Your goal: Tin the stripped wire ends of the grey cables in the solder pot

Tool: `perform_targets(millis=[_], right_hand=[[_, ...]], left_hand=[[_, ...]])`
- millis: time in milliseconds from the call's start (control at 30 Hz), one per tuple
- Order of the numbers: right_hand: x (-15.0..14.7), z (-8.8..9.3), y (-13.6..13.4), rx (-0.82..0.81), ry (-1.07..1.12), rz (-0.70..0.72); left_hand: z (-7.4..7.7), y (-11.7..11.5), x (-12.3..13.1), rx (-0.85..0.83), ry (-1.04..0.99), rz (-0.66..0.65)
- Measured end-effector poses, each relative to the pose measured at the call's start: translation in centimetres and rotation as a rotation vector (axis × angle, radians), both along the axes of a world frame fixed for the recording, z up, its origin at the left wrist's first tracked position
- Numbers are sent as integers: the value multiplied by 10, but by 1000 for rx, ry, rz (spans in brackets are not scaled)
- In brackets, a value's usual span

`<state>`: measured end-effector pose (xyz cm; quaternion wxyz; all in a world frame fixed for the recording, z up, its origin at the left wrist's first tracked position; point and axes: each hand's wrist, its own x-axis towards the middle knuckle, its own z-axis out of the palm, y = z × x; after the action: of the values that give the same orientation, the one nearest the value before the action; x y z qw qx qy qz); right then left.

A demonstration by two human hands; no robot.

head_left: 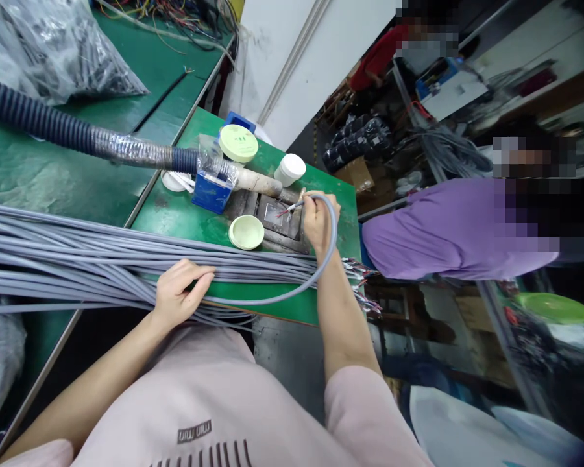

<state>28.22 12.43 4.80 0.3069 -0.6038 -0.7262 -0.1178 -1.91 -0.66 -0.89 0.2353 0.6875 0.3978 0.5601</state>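
My right hand [318, 217] pinches a grey cable [331, 240] close to its stripped end. Thin colored wires [283, 213] fan out from that end, over a metal pot with a shiny square surface [275, 219]. The cable loops around past my right wrist and back toward my left side. My left hand [182, 292] is closed over the near side of a long bundle of grey cables [253, 263], its fingertips partly hidden among them. The bundle's stripped ends [363, 285] lie beyond my right forearm.
A ribbed hose [53, 126] leads to a pipe [260, 183] above the pot, held by a blue block [211, 192]. Nearby stand an open pale cup [246, 232], a round lid [238, 143] and a white jar [290, 170]. A person in purple [438, 227] is at the right.
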Motion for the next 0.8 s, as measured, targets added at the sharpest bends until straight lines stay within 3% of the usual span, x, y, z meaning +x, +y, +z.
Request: perform_targets(millis=[500,800], right_hand=[[-1,-13,7,3,-81,-3],[2,6,-12,112,-166,61]], left_hand=[[-1,1,1,22,12,-24],[-1,1,1,19,9,-30]])
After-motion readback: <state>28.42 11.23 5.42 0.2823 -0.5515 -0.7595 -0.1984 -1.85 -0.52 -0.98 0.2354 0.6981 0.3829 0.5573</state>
